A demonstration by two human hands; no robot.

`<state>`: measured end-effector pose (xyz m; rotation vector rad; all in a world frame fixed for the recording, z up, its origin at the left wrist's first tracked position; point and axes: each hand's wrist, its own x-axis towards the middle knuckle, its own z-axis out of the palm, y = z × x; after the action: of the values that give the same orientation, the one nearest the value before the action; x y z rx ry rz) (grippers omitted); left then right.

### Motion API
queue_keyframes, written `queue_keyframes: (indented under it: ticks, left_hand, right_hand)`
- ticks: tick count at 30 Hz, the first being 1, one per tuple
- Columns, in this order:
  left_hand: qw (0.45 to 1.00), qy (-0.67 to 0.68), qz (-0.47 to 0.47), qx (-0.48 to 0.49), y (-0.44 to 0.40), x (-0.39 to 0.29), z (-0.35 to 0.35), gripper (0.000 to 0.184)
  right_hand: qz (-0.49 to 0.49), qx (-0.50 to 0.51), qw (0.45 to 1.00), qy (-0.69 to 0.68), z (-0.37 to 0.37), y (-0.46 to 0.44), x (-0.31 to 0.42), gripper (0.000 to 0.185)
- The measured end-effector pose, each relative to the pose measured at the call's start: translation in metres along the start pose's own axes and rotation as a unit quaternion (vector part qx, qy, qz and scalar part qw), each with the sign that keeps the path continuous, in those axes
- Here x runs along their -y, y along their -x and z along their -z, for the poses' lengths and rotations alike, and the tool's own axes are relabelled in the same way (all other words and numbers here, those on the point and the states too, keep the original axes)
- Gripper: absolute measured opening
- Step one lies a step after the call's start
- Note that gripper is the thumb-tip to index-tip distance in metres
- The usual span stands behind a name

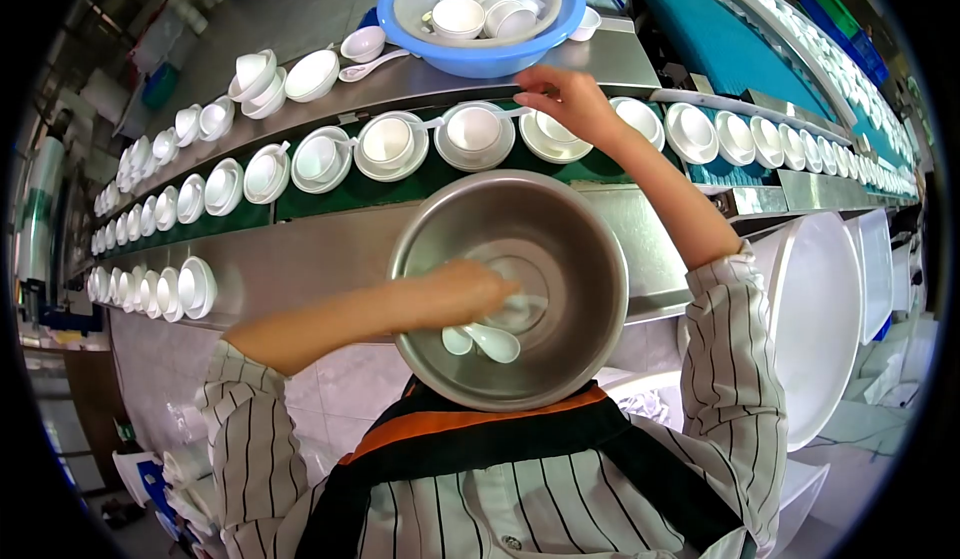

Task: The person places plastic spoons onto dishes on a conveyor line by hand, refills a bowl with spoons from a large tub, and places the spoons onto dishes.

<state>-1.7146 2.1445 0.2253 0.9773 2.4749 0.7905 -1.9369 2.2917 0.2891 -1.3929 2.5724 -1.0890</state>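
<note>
A large steel basin (415, 349) stands in front of my body with white spoons (496, 343) lying at its bottom. Inside it, my left hand (468, 291) is closed and blurred; a pale smear by its fingertips is too unclear to name. My right hand (568, 101) is over the row of dishes, thumb and fingers apart, nothing visible between them. Just under it sits a white bowl on a plate (552, 139), partly hidden by the hand. A spoon handle (512, 112) shows close below the fingertips. To the left, more bowls (473, 129) stand on plates with spoons laid across.
Green conveyor belt (340, 199) carries the dish row along the steel counter (300, 259). A blue basin (420, 47) of bowls and spoons stands beyond. Stacked dishes (197, 287) sit at left. A blue-green belt (730, 49) and a large white tub (815, 329) are at right.
</note>
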Motion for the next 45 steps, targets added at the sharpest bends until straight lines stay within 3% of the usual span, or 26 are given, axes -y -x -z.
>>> queue_keyframes:
  ticks: [1, 3, 4, 6, 8, 9, 12, 13, 15, 19, 20, 24, 26, 29, 32, 35, 37, 38, 39, 41, 42, 45]
  left_hand:
    - [0.996, 0.052, -0.026, -0.07, 0.0, 0.008, 0.009, 0.012]
    - [0.979, 0.162, 0.039, -0.114, -0.001, 0.01, 0.038, 0.014]
    - [0.969, 0.183, 0.016, -0.167, -0.002, 0.015, 0.046, 0.015]
    - [0.952, 0.227, 0.002, -0.204, 0.005, 0.017, 0.075, 0.017]
    - [0.931, 0.325, 0.015, -0.163, 0.014, 0.026, 0.102, 0.021]
    - [0.91, 0.383, 0.091, -0.127, 0.029, 0.023, 0.12, 0.021]
    - [0.848, 0.509, 0.042, -0.142, 0.056, 0.056, 0.131, 0.026]
    - [0.833, 0.526, 0.024, -0.167, 0.057, 0.069, 0.134, 0.027]
    - [0.814, 0.536, 0.015, -0.224, 0.047, 0.092, 0.136, 0.03]
    - [0.801, 0.527, 0.013, -0.284, 0.005, 0.108, 0.139, 0.022]
    - [0.742, 0.569, 0.021, -0.355, -0.012, 0.118, 0.136, 0.018]
    - [0.831, 0.302, 0.134, -0.448, -0.027, 0.133, 0.137, 0.013]
    - [0.841, 0.121, 0.078, -0.521, -0.038, 0.156, 0.126, 0.012]
    - [0.845, -0.052, 0.099, -0.524, -0.042, 0.158, 0.115, 0.012]
    - [0.848, -0.113, 0.102, -0.508, -0.05, 0.173, 0.103, 0.012]
    - [0.885, -0.107, 0.16, -0.424, -0.054, 0.186, 0.096, 0.013]
    - [0.902, -0.084, 0.202, -0.373, -0.049, 0.188, 0.098, 0.019]
    - [0.882, -0.125, 0.19, -0.413, -0.044, 0.185, 0.096, 0.019]
    - [0.859, -0.169, 0.175, -0.451, -0.039, 0.181, 0.093, 0.019]
    - [0.824, -0.216, 0.154, -0.501, -0.032, 0.168, 0.095, 0.018]
    - [0.842, -0.18, 0.138, -0.489, -0.026, 0.15, 0.097, 0.017]
    - [0.903, -0.061, 0.059, -0.422, -0.006, 0.063, 0.094, 0.017]
  right_hand:
    - [-0.018, 0.062, 0.997, -0.051, 0.004, 0.004, 0.019, 0.031]
    - [-0.09, 0.191, 0.96, -0.186, 0.011, 0.022, 0.058, 0.032]
    - [-0.09, 0.251, 0.946, -0.186, 0.015, 0.03, 0.071, 0.032]
    - [-0.031, 0.256, 0.963, -0.075, 0.012, 0.043, 0.079, 0.03]
    - [-0.159, 0.207, 0.955, -0.139, 0.006, 0.049, 0.082, 0.027]
    - [-0.127, 0.211, 0.967, -0.072, 0.006, 0.05, 0.084, 0.02]
    - [0.095, 0.212, 0.97, 0.073, -0.018, 0.059, 0.086, 0.017]
    - [0.094, 0.282, 0.948, 0.116, -0.028, 0.063, 0.097, 0.023]
    - [0.221, 0.345, 0.905, 0.116, -0.061, 0.073, 0.101, 0.027]
    - [0.268, 0.426, 0.853, 0.139, -0.106, 0.076, 0.106, 0.029]
    - [0.28, 0.435, 0.843, 0.148, -0.109, 0.072, 0.104, 0.029]
    - [0.223, 0.474, 0.825, 0.213, -0.1, 0.071, 0.097, 0.034]
    - [0.149, 0.51, 0.816, 0.227, -0.087, 0.076, 0.098, 0.03]
    - [0.017, 0.503, 0.855, 0.125, -0.064, 0.077, 0.109, 0.027]
    - [-0.054, 0.507, 0.86, 0.013, -0.053, 0.081, 0.113, 0.021]
    - [-0.052, 0.482, 0.871, -0.076, -0.036, 0.077, 0.12, 0.014]
    - [-0.084, 0.372, 0.92, -0.093, -0.011, 0.057, 0.126, 0.014]
    - [-0.008, 0.258, 0.961, -0.099, -0.002, 0.047, 0.115, 0.01]
    - [-0.034, 0.141, 0.98, -0.136, 0.003, 0.034, 0.108, 0.01]
    - [-0.016, -0.057, 0.997, 0.056, 0.009, 0.002, 0.082, 0.011]
    - [0.024, -0.122, 0.988, 0.09, 0.004, -0.012, 0.055, 0.01]
    - [0.017, -0.1, 0.975, 0.2, -0.025, -0.026, -0.003, 0.009]
